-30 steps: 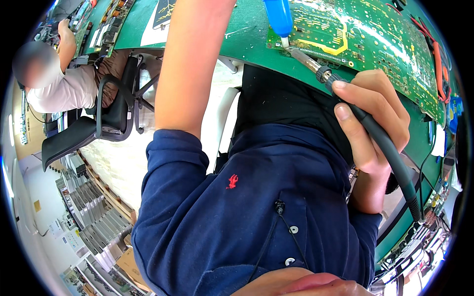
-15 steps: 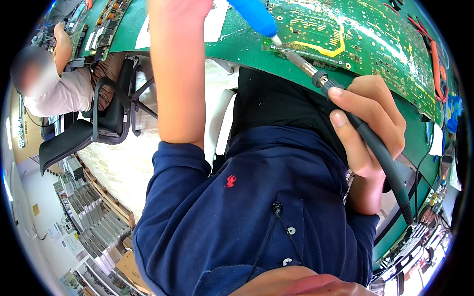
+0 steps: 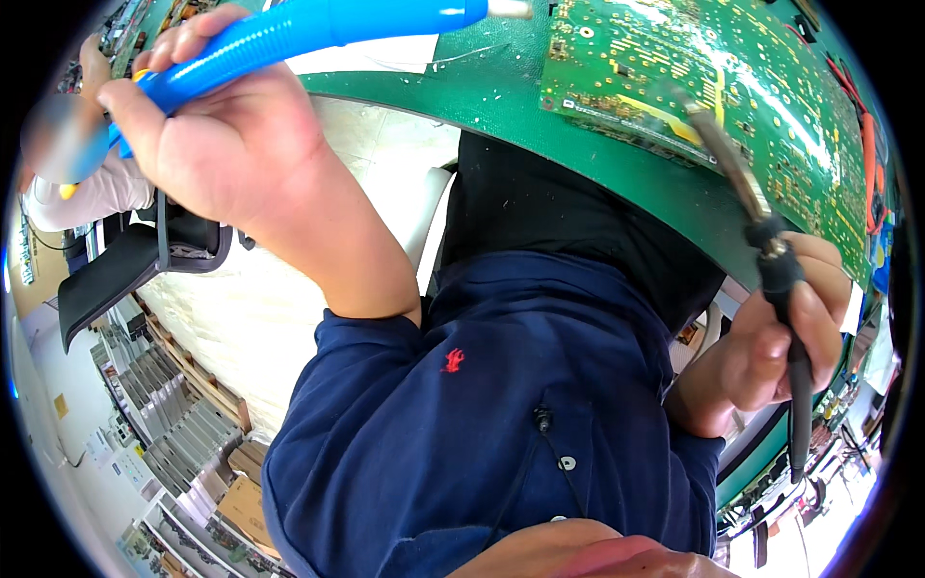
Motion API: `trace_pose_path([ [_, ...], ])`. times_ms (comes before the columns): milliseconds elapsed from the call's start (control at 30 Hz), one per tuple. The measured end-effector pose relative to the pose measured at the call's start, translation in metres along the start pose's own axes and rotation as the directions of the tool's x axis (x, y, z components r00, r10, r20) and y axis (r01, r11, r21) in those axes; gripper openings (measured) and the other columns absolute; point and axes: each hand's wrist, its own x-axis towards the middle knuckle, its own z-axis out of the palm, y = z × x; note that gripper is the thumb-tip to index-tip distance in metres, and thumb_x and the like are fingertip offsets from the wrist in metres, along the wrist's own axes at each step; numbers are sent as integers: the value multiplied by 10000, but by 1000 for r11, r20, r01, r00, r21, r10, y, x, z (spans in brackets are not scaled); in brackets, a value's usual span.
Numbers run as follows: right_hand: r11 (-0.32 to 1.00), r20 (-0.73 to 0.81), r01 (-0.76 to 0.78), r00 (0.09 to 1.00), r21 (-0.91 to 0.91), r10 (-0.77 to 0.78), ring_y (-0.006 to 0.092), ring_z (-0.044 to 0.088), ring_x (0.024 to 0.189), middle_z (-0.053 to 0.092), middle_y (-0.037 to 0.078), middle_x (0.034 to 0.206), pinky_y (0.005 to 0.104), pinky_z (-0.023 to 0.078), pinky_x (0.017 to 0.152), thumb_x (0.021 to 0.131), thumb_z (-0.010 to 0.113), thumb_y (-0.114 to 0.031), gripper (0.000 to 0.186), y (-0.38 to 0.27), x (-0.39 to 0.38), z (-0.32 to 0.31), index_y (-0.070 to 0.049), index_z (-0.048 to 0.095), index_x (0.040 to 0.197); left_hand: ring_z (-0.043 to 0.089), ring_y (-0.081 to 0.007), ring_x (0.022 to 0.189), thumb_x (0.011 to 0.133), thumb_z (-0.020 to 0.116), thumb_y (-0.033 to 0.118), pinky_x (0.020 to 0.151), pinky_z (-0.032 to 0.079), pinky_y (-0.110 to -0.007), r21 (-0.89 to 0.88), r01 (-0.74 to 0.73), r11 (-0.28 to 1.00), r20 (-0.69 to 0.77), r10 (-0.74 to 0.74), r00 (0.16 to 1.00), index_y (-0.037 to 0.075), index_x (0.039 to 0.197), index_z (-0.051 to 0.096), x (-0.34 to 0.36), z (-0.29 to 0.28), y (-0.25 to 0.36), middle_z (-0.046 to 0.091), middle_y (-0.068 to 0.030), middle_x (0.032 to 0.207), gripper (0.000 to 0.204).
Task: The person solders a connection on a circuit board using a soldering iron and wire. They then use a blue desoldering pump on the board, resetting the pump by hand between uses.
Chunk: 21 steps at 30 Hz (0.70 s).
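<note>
My left hand [image 3: 231, 135] is raised at the upper left, its fingers wrapped round a blue solder sucker [image 3: 318, 34]. The pale tip of the sucker points right, level with the far edge of the view and short of the board. In my right hand [image 3: 785, 337] a soldering iron [image 3: 779, 270] is gripped by its black handle, its metal tip pointing up and left. The tip looks blurred and overlaps the large green circuit board [image 3: 597, 67]; whether it touches, I cannot tell. The board lies along the green bench top, with yellow and gold tracks.
The green bench [image 3: 501, 106] has a curved near edge and white paper [image 3: 376, 56] on it. Red-handled tools [image 3: 870, 164] lie right of the board. A co-worker sits at far left by a black chair [image 3: 116, 275]. Grey units [image 3: 183, 400] stand stacked on the floor.
The solder sucker has swung away from the board to the left, turning sideways, with my left hand drawn nearer. The iron has moved right and nearer me, its tip leaving the board's near-left corner.
</note>
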Motion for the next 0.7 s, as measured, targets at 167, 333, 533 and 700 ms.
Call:
trace_pose_path([
  [167, 1000, -96, -12, 995, 0, 12, 352, 545, 910, 573, 277, 999, 445, 448, 710, 948, 504, -232, 336, 15, -14, -13, -18, 523, 1206, 550, -181, 677, 987, 443, 253, 690, 495, -338, 6, 21, 1000, -93, -20, 995, 42, 824, 454, 3, 5, 10, 471, -76, 702, 267],
  [333, 993, -57, -64, 996, 101, 70, 261, 576, 992, 619, 178, 1123, 430, 402, 797, 982, 451, -256, 361, 21, -11, -18, -88, 494, 1299, 623, -216, 652, 912, 437, 206, 663, 526, -345, 119, -97, 988, 23, 95, 995, 48, 778, 522, -13, 14, 6, 562, -130, 681, 224],
  [533, 939, -92, -168, 975, 300, 204, 216, 579, 936, 656, 158, 1061, 377, 382, 764, 974, 445, -317, 416, 25, -7, -20, -45, 548, 1271, 649, -264, 752, 915, 430, 216, 752, 534, -437, 365, -262, 894, 199, 200, 959, 6, 938, 605, 14, -26, 41, 632, -171, 823, 274],
  [700, 883, -350, -322, 828, 342, 438, 187, 558, 866, 648, 136, 946, 362, 366, 741, 969, 450, -335, 443, 14, -11, -15, -28, 547, 1274, 648, -266, 758, 916, 431, 218, 757, 532, -442, 369, -258, 893, 185, 202, 962, 6, 940, 605, 12, -37, 39, 631, -172, 829, 275],
])
